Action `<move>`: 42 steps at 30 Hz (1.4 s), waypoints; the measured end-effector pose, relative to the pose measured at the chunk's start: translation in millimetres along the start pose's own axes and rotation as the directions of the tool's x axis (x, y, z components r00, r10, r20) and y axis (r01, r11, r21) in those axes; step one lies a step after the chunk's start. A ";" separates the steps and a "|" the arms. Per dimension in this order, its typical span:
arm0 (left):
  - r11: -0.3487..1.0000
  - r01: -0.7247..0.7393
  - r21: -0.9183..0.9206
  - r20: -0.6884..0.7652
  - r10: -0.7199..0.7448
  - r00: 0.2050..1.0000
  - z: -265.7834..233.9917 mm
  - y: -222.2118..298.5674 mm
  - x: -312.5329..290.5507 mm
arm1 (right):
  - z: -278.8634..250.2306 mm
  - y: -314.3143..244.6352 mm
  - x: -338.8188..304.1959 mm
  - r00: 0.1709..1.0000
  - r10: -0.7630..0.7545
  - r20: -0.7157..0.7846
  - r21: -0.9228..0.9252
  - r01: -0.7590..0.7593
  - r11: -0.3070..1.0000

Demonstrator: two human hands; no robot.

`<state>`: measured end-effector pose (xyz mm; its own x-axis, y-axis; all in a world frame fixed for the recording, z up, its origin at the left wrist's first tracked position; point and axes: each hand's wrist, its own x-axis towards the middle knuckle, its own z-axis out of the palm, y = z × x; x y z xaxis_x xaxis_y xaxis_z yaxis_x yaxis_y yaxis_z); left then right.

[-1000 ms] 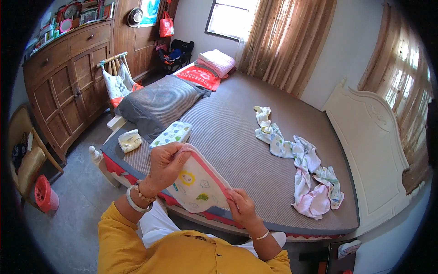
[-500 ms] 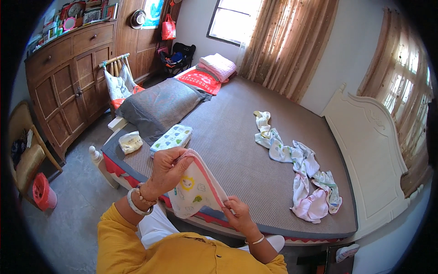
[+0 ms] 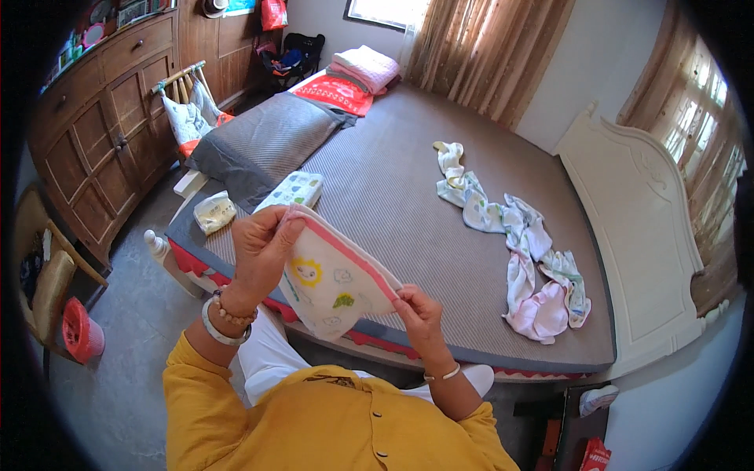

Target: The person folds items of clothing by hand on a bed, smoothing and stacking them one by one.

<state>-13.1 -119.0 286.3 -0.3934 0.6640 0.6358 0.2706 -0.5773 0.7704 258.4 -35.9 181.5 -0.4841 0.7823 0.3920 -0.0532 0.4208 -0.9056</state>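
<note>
A white cloth (image 3: 323, 286) with a pink border and a printed sun, leaf and clouds hangs between my hands at the near edge of the bed. My left hand (image 3: 261, 250) pinches its upper left corner. At the other end of the pink border, my right hand (image 3: 422, 315) grips the cloth with thumb and fingers. Just beyond my left hand lies a folded stack of printed cloth (image 3: 295, 191), partly hidden by that hand. A small pale yellow packet (image 3: 214, 213) is to its left. Crumpled baby clothes (image 3: 481, 212) and a pink garment (image 3: 542, 314) trail across the right side.
The bed (image 3: 385, 173) has a grey striped mat and a white headboard (image 3: 636, 212) at right. A grey pillow (image 3: 267, 137) and a folded pink quilt (image 3: 367, 66) lie toward the far left. A wooden cabinet (image 3: 118, 141), a chair (image 3: 55, 294) and a red bin (image 3: 82, 331) stand left.
The view has tilted downward, so the bed sits higher in it. Between my hands the cloth is spread wider, showing more of its print. Both hands still hold it.
</note>
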 end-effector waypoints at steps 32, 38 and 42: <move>0.997 0.062 0.036 -0.014 -0.062 0.998 -1.8 -21.0 -7.5 | 11.0 18.6 -4.3 0.970 -0.236 -0.067 -0.244 0.213 0.946; 0.993 0.117 0.011 0.016 -0.117 0.993 -7.4 -28.4 -12.5 | 6.9 16.0 -9.9 0.994 -0.083 -0.070 -0.223 0.065 0.973; 0.986 0.163 0.024 0.021 -0.164 0.986 -10.7 -34.8 -14.9 | -2.2 12.6 -8.1 0.996 -0.042 -0.083 -0.262 0.019 0.965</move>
<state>-26.1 -113.9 249.6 -0.4141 0.7593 0.5019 0.2236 -0.4496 0.8648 263.5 -35.9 167.2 -0.4071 0.7995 0.4417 0.1681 0.5409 -0.8241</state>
